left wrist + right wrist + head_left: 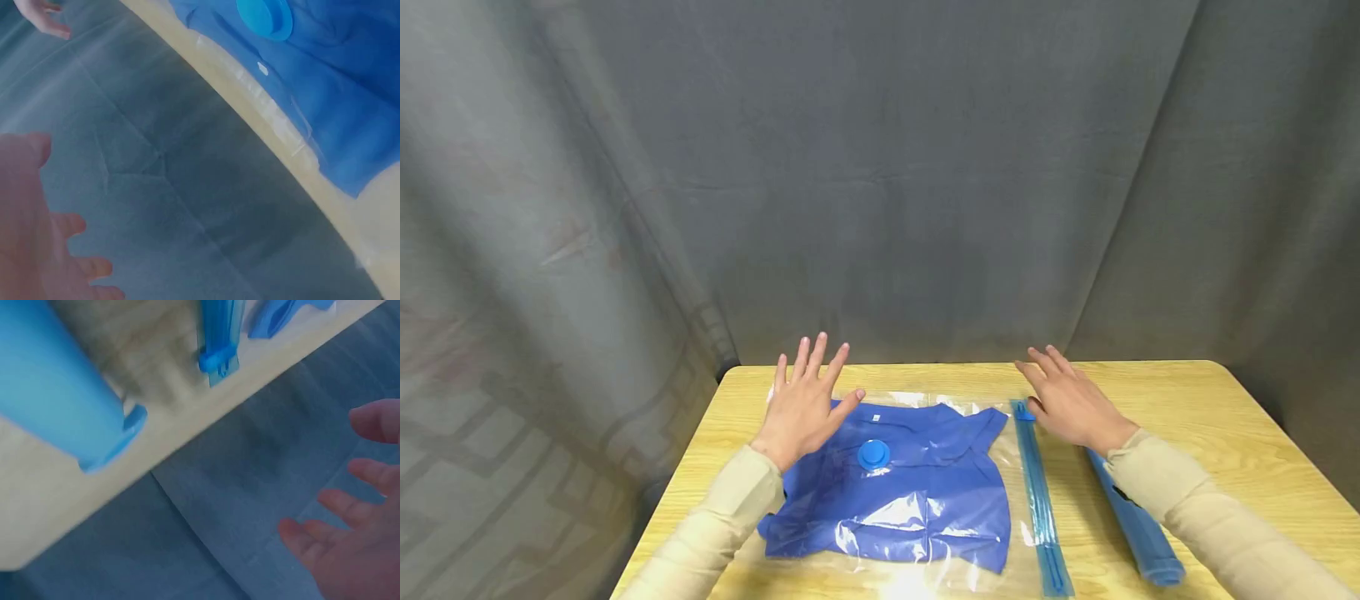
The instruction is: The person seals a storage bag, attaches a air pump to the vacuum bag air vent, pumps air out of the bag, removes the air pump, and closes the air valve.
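Head view: outspread left fingers (817,357) near bagged blue garment (917,487)

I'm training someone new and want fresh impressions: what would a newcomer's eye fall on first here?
Probably the vivid blue garment, lying in a clear vacuum bag on the wood-grain table, with a round blue valve above it. Next, the open hands: the left hand over the bag's left part, the right hand near the far end of the blue zip strip. A blue tube-shaped object lies right of that strip.
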Demonstrator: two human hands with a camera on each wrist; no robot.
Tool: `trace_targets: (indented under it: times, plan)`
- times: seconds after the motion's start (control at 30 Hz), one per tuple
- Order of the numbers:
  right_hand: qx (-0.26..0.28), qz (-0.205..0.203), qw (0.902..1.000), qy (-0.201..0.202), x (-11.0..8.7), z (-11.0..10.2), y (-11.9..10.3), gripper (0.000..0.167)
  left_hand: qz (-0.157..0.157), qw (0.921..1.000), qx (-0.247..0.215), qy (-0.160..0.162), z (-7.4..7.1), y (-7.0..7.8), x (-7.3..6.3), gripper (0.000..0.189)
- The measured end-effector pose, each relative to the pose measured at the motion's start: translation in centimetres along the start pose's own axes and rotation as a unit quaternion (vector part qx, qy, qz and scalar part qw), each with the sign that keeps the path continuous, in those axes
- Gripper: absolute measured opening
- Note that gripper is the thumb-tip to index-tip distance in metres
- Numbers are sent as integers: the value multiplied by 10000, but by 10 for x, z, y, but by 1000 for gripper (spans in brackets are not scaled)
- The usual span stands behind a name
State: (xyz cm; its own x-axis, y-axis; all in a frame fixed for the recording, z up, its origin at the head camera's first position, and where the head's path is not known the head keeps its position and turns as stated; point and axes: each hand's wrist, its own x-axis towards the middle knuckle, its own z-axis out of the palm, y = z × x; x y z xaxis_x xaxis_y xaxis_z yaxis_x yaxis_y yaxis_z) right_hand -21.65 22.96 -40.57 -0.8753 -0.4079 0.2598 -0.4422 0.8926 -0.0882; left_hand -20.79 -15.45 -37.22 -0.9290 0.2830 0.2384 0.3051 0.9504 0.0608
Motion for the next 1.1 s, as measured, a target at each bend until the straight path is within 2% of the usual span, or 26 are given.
trace_targets:
  times: [0.1,0.17,0.2,0.3,0.43,0.6,0.67,0.77,0.83,0.9,1.03,1.1]
  plan:
    - [519,247,9979,-314,0,4,0,48,-87,9995,-221,-199,3,2,0,72]
    - [1198,601,9885,-703,1,6,2,49,-136,9984,-475,-261,7,6,0,72]
    - [1570,790,9802,-908,1,8,3,50,-173,9974,-644,-262,9,9,1,71]
    - [2570,1435,9435,-1521,1,10,8,54,-271,9916,-1225,-315,15,18,2,69]
    - [3239,1960,9046,-1958,-2,14,13,58,-269,9817,-1782,-617,26,28,4,65]
    - [3893,2326,8655,-2129,-5,24,15,63,-25,9741,-2039,-978,45,40,3,62]
    - [3988,2462,8567,-2153,-7,28,15,64,94,9708,-2147,-1066,53,47,1,61]
    - [4008,2651,8508,-2126,-8,33,14,67,276,9672,-2208,-1226,65,57,-3,62]
    - [4105,2737,8449,-2066,-10,36,15,68,451,9660,-2130,-1393,72,64,-6,63]
    - [4352,2852,8307,-1982,-11,38,17,68,658,9637,-1958,-1689,77,70,-8,68]
    - [4772,3089,8031,-1784,-15,40,25,71,1113,9530,-1591,-2325,83,83,-14,78]
    - [4861,3204,7954,-1683,-17,40,28,72,1240,9491,-1385,-2543,85,88,-17,81]
